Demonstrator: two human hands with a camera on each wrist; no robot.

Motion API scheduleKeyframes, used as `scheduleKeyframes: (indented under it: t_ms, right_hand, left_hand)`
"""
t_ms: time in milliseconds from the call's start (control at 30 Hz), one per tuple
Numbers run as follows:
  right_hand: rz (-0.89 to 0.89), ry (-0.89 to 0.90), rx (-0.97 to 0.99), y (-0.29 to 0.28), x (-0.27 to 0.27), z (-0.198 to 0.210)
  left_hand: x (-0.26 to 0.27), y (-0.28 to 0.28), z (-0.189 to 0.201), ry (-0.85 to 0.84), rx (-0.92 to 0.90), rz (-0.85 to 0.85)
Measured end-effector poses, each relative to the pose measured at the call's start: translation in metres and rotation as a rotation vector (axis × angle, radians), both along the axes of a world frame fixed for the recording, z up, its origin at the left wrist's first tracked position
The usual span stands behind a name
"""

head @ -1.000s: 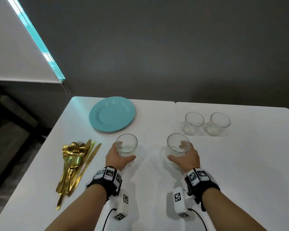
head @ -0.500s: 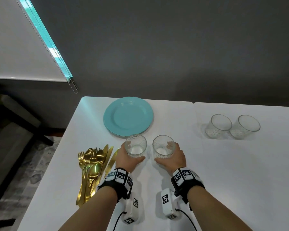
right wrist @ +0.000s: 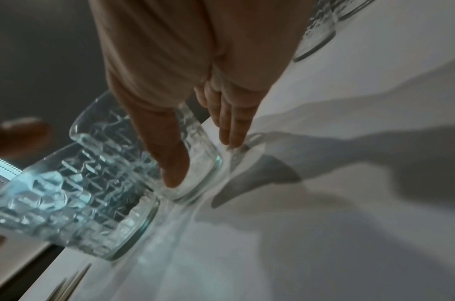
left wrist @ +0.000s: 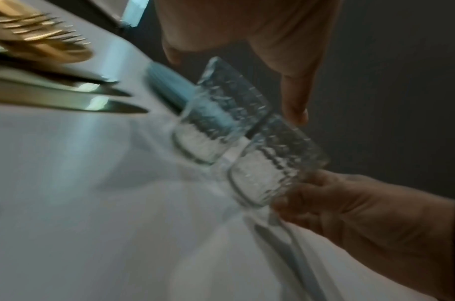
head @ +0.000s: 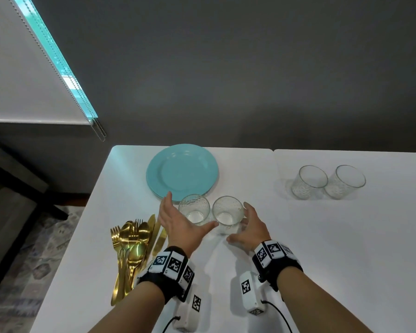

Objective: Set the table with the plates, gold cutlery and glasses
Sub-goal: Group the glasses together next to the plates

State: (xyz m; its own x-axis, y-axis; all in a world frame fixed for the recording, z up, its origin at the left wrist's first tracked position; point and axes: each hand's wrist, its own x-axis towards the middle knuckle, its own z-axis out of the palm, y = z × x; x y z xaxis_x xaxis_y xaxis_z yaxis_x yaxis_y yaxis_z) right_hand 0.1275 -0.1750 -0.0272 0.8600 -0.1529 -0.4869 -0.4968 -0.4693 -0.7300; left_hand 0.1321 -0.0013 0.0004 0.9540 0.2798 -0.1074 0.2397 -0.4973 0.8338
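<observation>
Two clear textured glasses stand side by side on the white table (head: 334, 248), just in front of the teal plate stack (head: 181, 173). My left hand (head: 178, 222) is spread beside the left glass (head: 194, 209), its fingers straight and off the glass (left wrist: 221, 122). My right hand (head: 250, 228) lies open next to the right glass (head: 227, 213). In the right wrist view its thumb crosses in front of that glass (right wrist: 112, 132) and its fingers are straight. Gold cutlery (head: 132, 246) lies heaped to the left of my left wrist.
Two more glasses (head: 309, 182) (head: 346, 181) stand together at the far right of the table. The table's left edge runs just past the cutlery, with floor and a dark bench below. A grey wall lies behind the table.
Both hands slid their glasses together until they stand next to each other by the plates. Each hand has since let go and opened. The view has turned left.
</observation>
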Motion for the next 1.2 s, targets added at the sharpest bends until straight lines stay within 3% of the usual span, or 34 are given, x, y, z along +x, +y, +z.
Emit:
scheduleKeyframes:
  t_ms: [167,233,400,533,700,967,1200]
  right_hand:
    - [-0.117,0.009,-0.059,-0.046,0.000,0.009]
    - [-0.218,0.018,-0.087,-0.079,0.002,0.014]
    - [-0.482,0.061,-0.091,-0.177,0.014,0.017]
    - [-0.596,0.089,-0.100,-0.244,0.022,0.017]
    - [-0.558,0.098,-0.076,-0.296,0.041,0.009]
    - [-0.430,-0.005,-0.057,-0.310,0.059,-0.010]
    - [-0.422,-0.083,-0.105,-0.306,0.068,-0.015]
  left_hand:
    - [0.004,-0.049,0.031,-0.250,0.054,-0.155]
    - [0.008,-0.076,0.036,-0.277,0.028,-0.206]
    - [0.025,-0.148,0.027,-0.082,-0.105,-0.397]
    - [0.040,-0.205,0.005,0.153,-0.176,-0.406]
    - [0.066,-0.255,-0.022,0.304,-0.181,-0.346]
    - [0.093,-0.298,-0.049,0.299,-0.211,-0.334]
    - [0.091,-0.304,-0.056,0.185,-0.155,-0.301]
